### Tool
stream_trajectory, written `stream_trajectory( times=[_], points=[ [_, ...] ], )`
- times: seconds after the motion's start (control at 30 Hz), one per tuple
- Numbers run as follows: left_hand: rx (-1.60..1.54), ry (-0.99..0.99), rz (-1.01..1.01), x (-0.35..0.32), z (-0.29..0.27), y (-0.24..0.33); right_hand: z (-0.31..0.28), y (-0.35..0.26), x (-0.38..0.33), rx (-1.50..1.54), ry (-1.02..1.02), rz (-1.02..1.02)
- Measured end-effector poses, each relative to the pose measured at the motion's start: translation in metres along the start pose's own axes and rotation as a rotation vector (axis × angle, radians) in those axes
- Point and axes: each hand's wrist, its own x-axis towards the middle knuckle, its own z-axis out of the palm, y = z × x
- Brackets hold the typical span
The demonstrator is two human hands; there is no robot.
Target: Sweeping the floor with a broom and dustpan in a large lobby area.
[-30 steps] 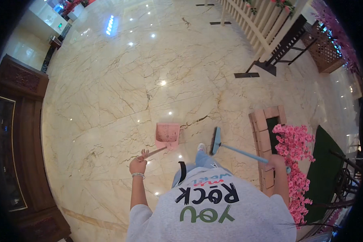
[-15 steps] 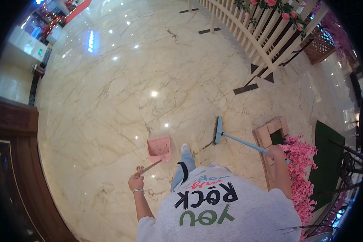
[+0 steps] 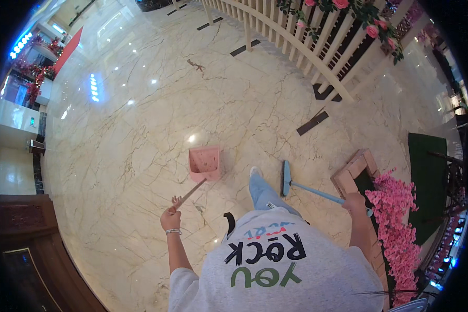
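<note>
Dustpan (image 3: 205, 163), pink, sits flat on the marble floor (image 3: 140, 130) just ahead of your foot, well away from the floor's fenced edge; a few dark specks show inside, so some pickup looks done. Your left hand (image 3: 170, 218) is clenched round its long handle. Right hand (image 3: 354, 202) grips the blue broom (image 3: 286, 178), head on the floor just right of your leg, apart from the pan. No obvious debris nearby; I'd judge sweeping mostly through, emptying left.

The left hand (image 3: 170, 218) is held out ahead on a nearly straight bare forearm, fingers curled shut around a thin handle and a bracelet seen at the wrist, while the right hand (image 3: 354, 202) is pushed forward at the other side, fist closed around a pole.
</note>
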Motion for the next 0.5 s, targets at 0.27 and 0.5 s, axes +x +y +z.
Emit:
stream_trajectory(
  times=[0.27, 0.5],
  points=[
    [-0.466, 0.055, -0.089, 0.092, -0.003, 0.12, -0.154, -0.042, 0.079, -0.076, -0.154, -0.084],
    [-0.503, -0.025, -0.067, 0.167, 0.018, 0.194, -0.201, -0.058, 0.149, -0.044, 0.047, -0.074]
  ],
)
